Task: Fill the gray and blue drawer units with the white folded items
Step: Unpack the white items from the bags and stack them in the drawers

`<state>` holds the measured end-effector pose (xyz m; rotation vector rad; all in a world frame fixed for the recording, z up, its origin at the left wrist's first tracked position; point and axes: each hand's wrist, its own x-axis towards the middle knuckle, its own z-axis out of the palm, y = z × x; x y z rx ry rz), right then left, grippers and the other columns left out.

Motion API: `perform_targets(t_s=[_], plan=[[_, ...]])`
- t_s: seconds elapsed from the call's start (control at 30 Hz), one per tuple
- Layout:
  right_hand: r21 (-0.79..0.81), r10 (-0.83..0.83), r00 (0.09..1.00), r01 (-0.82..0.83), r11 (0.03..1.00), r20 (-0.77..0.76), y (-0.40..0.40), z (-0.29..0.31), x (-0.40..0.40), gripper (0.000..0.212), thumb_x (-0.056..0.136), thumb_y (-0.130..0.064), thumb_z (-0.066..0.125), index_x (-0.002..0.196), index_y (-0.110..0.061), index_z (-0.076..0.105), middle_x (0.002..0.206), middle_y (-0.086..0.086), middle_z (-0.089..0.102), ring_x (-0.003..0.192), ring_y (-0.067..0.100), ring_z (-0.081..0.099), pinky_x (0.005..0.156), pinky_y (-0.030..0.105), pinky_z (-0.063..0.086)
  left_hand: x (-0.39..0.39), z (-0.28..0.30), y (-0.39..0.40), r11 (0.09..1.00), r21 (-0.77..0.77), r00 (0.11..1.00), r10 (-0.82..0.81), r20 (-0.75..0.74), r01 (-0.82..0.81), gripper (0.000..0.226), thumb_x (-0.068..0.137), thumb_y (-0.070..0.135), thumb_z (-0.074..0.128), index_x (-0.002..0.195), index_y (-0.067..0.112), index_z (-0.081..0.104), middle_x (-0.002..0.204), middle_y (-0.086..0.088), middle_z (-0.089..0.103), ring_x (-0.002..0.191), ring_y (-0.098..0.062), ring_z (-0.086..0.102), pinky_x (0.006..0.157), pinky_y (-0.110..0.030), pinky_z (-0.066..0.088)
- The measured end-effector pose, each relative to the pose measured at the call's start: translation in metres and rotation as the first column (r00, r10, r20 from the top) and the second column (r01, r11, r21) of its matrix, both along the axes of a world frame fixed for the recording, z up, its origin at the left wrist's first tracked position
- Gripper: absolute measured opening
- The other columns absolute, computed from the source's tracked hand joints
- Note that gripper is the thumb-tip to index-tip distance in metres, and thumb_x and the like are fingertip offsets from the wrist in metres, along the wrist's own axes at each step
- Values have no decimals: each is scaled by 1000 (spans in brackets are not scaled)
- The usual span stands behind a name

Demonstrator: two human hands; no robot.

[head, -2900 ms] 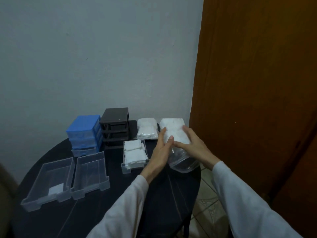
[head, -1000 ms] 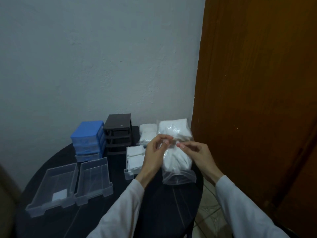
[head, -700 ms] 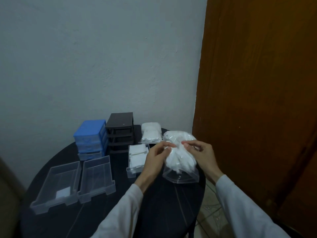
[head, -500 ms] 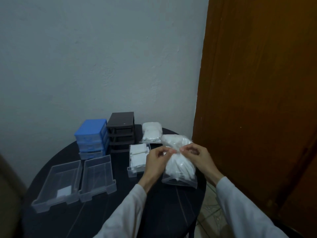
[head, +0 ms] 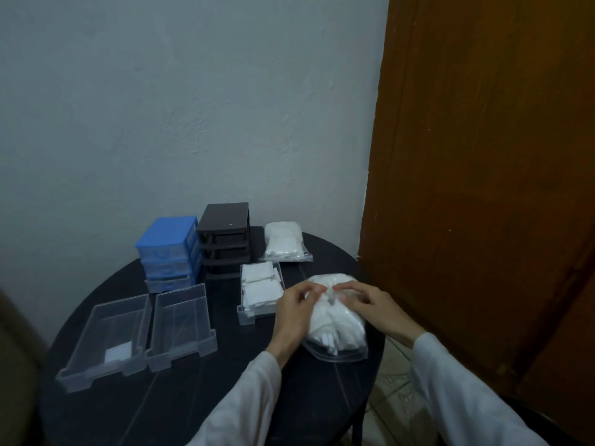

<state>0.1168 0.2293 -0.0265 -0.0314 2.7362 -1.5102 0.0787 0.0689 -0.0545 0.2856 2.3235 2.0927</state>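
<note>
— Though the light is dim, can any writing be read?
— None that I can make out; the plastic is all plain. At lower left a clear drawer tray (head: 103, 342) lies on the round black table (head: 180, 410), with one white folded piece (head: 118, 352) in its near corner. Just beside it, to the right, is a second clear tray (head: 182, 323).
— And the units?
— Behind the trays, by the pale wall, the blue drawer unit (head: 167, 249) stands next to the dark gray drawer unit (head: 225, 239); the gray one's slots look open and hollow. Right of those, a narrow clear drawer (head: 259, 292) holds a stack of white folded items (head: 257, 286).
— The bags?
— A sealed clear bag (head: 285, 243) of white pieces lies behind that drawer. Nearer, right of centre, a soft, bulging zip bag (head: 336, 320) lies near the table edge. The left hand (head: 294, 312) and right hand (head: 375, 309) meet over its far end, fingertips curled and seemingly pinching the plastic there. A brown wooden door fills the right of the frame.
</note>
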Motion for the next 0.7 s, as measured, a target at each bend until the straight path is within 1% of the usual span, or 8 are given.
perform_targets(t_s=[0.13,0.23,0.3,0.4,0.47,0.53,0.63,0.7], plan=[[-83,-13,998,18,996,64,9,-4,7,18,96,-28,47,113,-29,51,113,2,53,97,20,60,83,37,56,7,-7,1,994,-69,996,-89,-18,88,13,92,22,54,100,24,64,106,-1,65,95,-18,64,77,-30,56],[-206,28,994,-6,979,104,17,-10,12,15,94,-22,51,109,-24,55,117,6,52,99,24,61,79,37,57,11,-9,0,991,-66,993,-119,-21,118,16,91,12,54,98,24,61,107,0,63,97,-20,62,83,-35,55],[-265,72,991,-41,963,110,19,-14,15,16,93,-20,54,108,-19,60,116,5,54,102,22,60,81,36,57,12,-11,-1,989,-120,994,-98,-56,91,11,90,12,56,93,22,60,102,2,63,94,-17,61,78,-29,53],[-242,43,997,-25,970,68,16,-18,15,18,91,-17,56,105,-20,66,114,0,59,105,14,58,86,30,54,13,-10,-1,980,-181,993,-100,-69,86,6,90,20,58,85,21,61,93,4,65,85,-13,60,70,-20,48],[-259,-24,999,34,965,39,15,-20,12,17,89,-12,59,101,-20,69,110,-1,63,106,14,58,90,29,51,12,-8,-2,972,-151,982,-187,-19,182,9,90,25,60,84,22,65,92,4,67,88,-12,63,74,-20,50],[-281,-74,997,80,956,32,13,-21,9,19,88,-8,59,97,-20,70,103,-4,65,103,13,59,90,29,51,12,-7,-2,956,-85,960,-277,51,280,6,87,25,64,89,24,70,102,3,69,96,-13,65,84,-26,53],[-288,-132,991,128,949,7,9,-23,6,18,87,-2,60,93,-14,71,94,-6,66,94,8,60,81,20,51,10,-8,0,969,-23,967,-242,83,244,7,82,17,69,86,22,72,107,0,68,101,-17,64,90,-34,53],[-250,-169,985,153,956,-43,5,-26,4,17,86,-2,60,89,-14,72,90,-6,67,91,9,60,75,14,49,9,-9,3,981,-23,980,-190,58,192,10,82,13,69,83,21,73,101,0,70,99,-17,65,86,-30,54]])
